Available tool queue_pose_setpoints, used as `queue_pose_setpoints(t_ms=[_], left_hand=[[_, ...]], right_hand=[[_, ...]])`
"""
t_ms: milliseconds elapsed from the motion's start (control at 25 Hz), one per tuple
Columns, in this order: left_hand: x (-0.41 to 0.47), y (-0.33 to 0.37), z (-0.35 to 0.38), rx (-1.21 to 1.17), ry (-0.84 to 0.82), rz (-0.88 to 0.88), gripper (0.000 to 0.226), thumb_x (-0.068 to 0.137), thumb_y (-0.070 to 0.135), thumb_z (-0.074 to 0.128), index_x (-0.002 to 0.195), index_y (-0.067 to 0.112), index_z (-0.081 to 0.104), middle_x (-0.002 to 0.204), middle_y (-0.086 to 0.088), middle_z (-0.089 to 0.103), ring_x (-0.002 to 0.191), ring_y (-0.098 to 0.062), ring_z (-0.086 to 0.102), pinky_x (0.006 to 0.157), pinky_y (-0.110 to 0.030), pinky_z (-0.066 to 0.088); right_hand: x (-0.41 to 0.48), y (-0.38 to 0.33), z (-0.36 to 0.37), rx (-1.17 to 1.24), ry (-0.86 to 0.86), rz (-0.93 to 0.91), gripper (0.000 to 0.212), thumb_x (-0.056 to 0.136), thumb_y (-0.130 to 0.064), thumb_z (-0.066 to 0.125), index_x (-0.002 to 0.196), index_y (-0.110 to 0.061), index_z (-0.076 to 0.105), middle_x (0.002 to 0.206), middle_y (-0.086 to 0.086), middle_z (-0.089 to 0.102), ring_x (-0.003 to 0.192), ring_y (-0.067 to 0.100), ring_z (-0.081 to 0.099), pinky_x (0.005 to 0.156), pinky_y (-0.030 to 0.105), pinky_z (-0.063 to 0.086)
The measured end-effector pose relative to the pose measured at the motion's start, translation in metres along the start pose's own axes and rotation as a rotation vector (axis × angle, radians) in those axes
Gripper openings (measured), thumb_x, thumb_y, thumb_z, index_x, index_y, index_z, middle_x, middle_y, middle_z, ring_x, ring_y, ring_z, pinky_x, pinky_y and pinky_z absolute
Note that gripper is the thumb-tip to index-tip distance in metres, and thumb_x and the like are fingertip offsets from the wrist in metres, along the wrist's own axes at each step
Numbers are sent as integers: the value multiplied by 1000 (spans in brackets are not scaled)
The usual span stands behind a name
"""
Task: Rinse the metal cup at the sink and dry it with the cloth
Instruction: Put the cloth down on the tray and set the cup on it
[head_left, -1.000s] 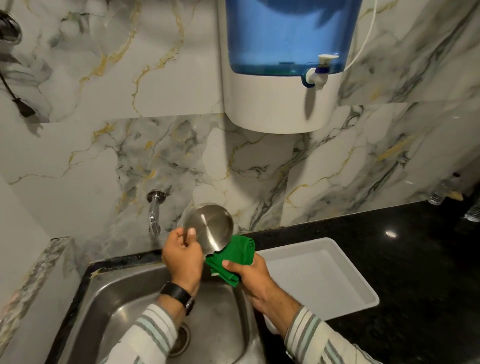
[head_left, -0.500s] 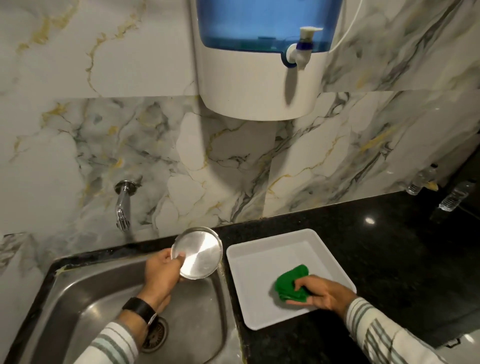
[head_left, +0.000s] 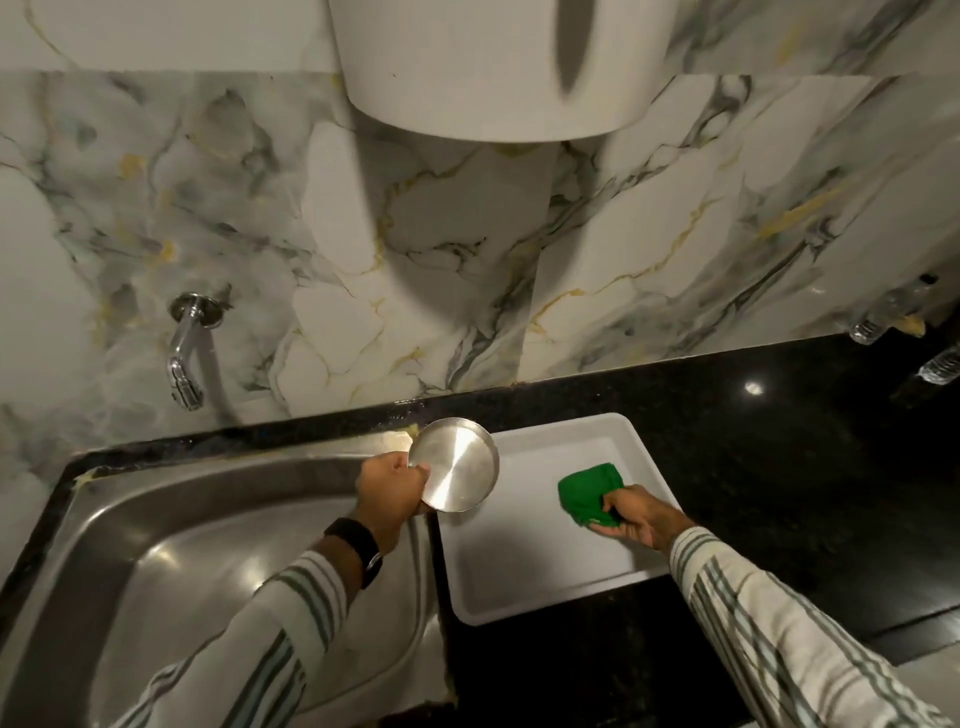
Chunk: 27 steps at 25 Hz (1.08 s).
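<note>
My left hand (head_left: 392, 488) grips the rim of the shallow metal cup (head_left: 457, 467), holding it tilted with its shiny round bottom toward me. The cup hangs over the seam between the steel sink (head_left: 208, 545) and the white tray (head_left: 524, 587). My right hand (head_left: 631, 519) is closed on the bunched green cloth (head_left: 589, 488), which rests inside the tray near its right side. The cloth and the cup are apart. A chrome tap (head_left: 184, 364) juts from the marble wall above the sink's left part, with no water running.
A white water dispenser (head_left: 493, 67) hangs on the wall above the tray. Black granite counter (head_left: 753, 441) runs to the right. Two clear plastic bottles (head_left: 893, 312) lie at the far right against the wall. The sink's drain is hidden under my left sleeve.
My right hand carried the green cloth away from the cup and set it down in the tray. My left hand moved the cup lower and rightward to the sink's right edge.
</note>
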<state>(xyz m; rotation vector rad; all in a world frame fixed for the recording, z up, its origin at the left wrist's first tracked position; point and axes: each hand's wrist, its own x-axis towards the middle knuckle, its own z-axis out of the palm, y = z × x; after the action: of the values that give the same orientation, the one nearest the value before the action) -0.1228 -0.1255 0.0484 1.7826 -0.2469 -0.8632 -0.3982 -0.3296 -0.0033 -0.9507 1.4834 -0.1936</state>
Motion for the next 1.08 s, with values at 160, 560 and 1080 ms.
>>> queue_pose_setpoints(t_ms=[160, 560, 1080], left_hand=[[15, -22, 33, 18, -72, -101, 12, 95, -7, 63, 85, -3, 70, 100, -20, 72, 89, -36, 74, 56, -38, 67], [43, -67, 100, 160, -81, -237, 19, 97, 3, 62, 102, -9, 75, 108, -31, 76, 102, -46, 76, 85, -59, 66], [30, -84, 116, 922, -131, 93, 34, 107, 19, 51, 134, 3, 62, 143, -18, 63, 133, -33, 60, 115, -38, 47]], right_hand=[[15, -2, -7, -448, 165, -95, 41, 100, -3, 60, 138, 12, 57, 135, 32, 65, 117, 47, 70, 104, 54, 57], [-6, -2, 74, -684, 26, -606, 28, 100, -45, 66, 101, -18, 75, 73, 8, 82, 61, 16, 79, 61, 13, 58], [7, 21, 78, -753, 101, -557, 16, 95, -1, 64, 99, 13, 68, 91, 33, 75, 83, 45, 75, 80, 55, 63]])
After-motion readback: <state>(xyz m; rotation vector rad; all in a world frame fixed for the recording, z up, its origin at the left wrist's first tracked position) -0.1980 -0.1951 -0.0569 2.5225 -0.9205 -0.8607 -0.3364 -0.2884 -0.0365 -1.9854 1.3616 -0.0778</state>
